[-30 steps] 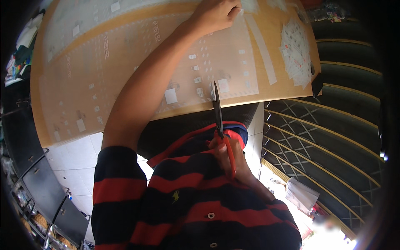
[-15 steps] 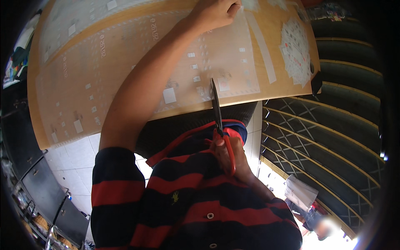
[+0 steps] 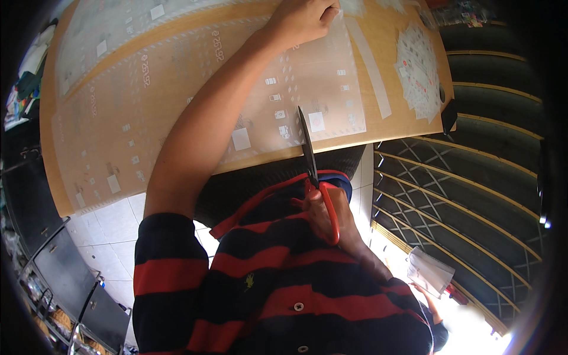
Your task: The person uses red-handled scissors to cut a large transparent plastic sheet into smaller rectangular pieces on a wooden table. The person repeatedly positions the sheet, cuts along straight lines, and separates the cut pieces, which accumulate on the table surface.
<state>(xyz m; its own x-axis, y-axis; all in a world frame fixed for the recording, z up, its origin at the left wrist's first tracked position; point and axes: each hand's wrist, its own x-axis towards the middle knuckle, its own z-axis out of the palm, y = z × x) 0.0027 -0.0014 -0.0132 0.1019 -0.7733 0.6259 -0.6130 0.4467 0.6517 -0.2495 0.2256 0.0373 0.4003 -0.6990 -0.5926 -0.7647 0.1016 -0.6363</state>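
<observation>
Scissors, their red handles wrapped by the closed right hand, overlap the near edge of a plastic sheet on the table. Their tip lies slightly farther over it than a second ago. The left hand stays curled at its far edge; I cannot tell whether it pinches it.

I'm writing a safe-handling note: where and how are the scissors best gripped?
Grip the scissors by their red handles, probably from the body side: the dark blades point away from the shirt toward the table, leaving the looped handles nearest the person, where the right hand holds them.
</observation>
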